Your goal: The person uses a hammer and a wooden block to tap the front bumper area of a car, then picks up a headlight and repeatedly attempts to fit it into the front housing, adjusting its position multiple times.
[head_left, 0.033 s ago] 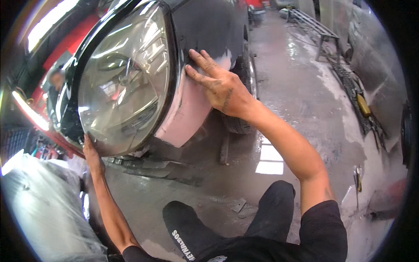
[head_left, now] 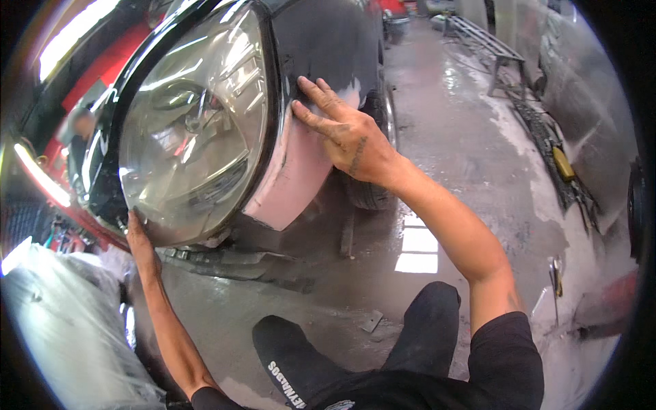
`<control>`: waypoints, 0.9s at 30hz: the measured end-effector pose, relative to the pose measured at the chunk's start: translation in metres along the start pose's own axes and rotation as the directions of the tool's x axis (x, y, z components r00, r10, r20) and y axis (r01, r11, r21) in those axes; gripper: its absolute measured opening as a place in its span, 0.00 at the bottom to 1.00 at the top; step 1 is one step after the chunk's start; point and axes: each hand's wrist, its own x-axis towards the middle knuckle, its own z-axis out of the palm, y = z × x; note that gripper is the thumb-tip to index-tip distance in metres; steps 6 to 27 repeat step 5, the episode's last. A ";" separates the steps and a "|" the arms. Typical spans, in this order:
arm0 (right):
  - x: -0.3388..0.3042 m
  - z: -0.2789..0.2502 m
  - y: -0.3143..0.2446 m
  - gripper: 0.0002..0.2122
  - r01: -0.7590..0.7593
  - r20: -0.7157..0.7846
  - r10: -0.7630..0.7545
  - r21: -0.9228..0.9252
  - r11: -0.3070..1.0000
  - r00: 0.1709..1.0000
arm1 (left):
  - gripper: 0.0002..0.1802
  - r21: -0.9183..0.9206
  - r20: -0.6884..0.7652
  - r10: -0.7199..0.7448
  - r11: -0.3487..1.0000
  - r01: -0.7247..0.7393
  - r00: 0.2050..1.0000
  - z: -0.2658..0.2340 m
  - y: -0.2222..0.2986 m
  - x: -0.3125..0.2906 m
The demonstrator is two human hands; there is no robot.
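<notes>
A large clear-lensed headlight (head_left: 198,130) with a black rim sits at the front corner of a dark car. My left hand (head_left: 141,239) grips its lower left edge; most of the fingers are hidden behind that edge. My right hand (head_left: 352,140) lies open on the dark fender (head_left: 321,41), fingers stretched toward the headlight's right rim. Under the right palm, a pinkish, filler-like patch (head_left: 290,184) covers the fender's lower corner, and its upper part is covered by the hand.
Plastic sheeting (head_left: 61,321) drapes something at the lower left. A tyre (head_left: 372,195) shows behind the fender. On the wet grey floor lies a small flat piece (head_left: 372,321) near my knees. A metal rack (head_left: 485,41) and a yellow object (head_left: 564,164) are along the right.
The view has shifted slightly, so the floor and background sit a little further left. Both hands keep their places on the headlight and fender.
</notes>
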 end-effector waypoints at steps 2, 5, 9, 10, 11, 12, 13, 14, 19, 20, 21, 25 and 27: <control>0.001 -0.002 -0.005 0.32 -0.029 0.014 0.029 -0.006 1.000 0.999 | 0.35 -0.039 0.016 -0.077 0.996 0.078 0.997 -0.001 0.000 0.003; -0.001 -0.007 -0.017 0.33 -0.057 0.035 0.059 -0.058 0.997 0.998 | 0.36 -0.078 0.085 -0.059 0.995 0.066 0.995 0.010 -0.005 0.004; -0.001 -0.007 -0.017 0.33 -0.057 0.035 0.059 -0.058 0.997 0.998 | 0.36 -0.078 0.085 -0.059 0.995 0.066 0.995 0.010 -0.005 0.004; -0.001 -0.007 -0.017 0.33 -0.057 0.035 0.059 -0.058 0.997 0.998 | 0.36 -0.078 0.085 -0.059 0.995 0.066 0.995 0.010 -0.005 0.004; -0.001 -0.007 -0.017 0.33 -0.057 0.035 0.059 -0.058 0.997 0.998 | 0.36 -0.078 0.085 -0.059 0.995 0.066 0.995 0.010 -0.005 0.004; -0.001 -0.007 -0.017 0.33 -0.057 0.035 0.059 -0.058 0.997 0.998 | 0.36 -0.078 0.085 -0.059 0.995 0.066 0.995 0.010 -0.005 0.004; -0.001 -0.007 -0.017 0.33 -0.057 0.035 0.059 -0.058 0.997 0.998 | 0.36 -0.078 0.085 -0.059 0.995 0.066 0.995 0.010 -0.005 0.004; -0.001 -0.007 -0.017 0.33 -0.057 0.035 0.059 -0.058 0.997 0.998 | 0.36 -0.078 0.085 -0.059 0.995 0.066 0.995 0.010 -0.005 0.004; -0.001 -0.007 -0.017 0.33 -0.057 0.035 0.059 -0.058 0.997 0.998 | 0.36 -0.078 0.085 -0.059 0.995 0.066 0.995 0.010 -0.005 0.004; -0.001 -0.007 -0.017 0.33 -0.057 0.035 0.059 -0.058 0.997 0.998 | 0.36 -0.078 0.085 -0.059 0.995 0.066 0.995 0.010 -0.005 0.004; -0.001 -0.007 -0.017 0.33 -0.057 0.035 0.059 -0.058 0.997 0.998 | 0.36 -0.078 0.085 -0.059 0.995 0.066 0.995 0.010 -0.005 0.004; -0.001 -0.007 -0.017 0.33 -0.057 0.035 0.059 -0.058 0.997 0.998 | 0.36 -0.078 0.085 -0.059 0.995 0.066 0.995 0.010 -0.005 0.004; -0.001 -0.007 -0.017 0.33 -0.057 0.035 0.059 -0.058 0.997 0.998 | 0.36 -0.078 0.085 -0.059 0.995 0.066 0.995 0.010 -0.005 0.004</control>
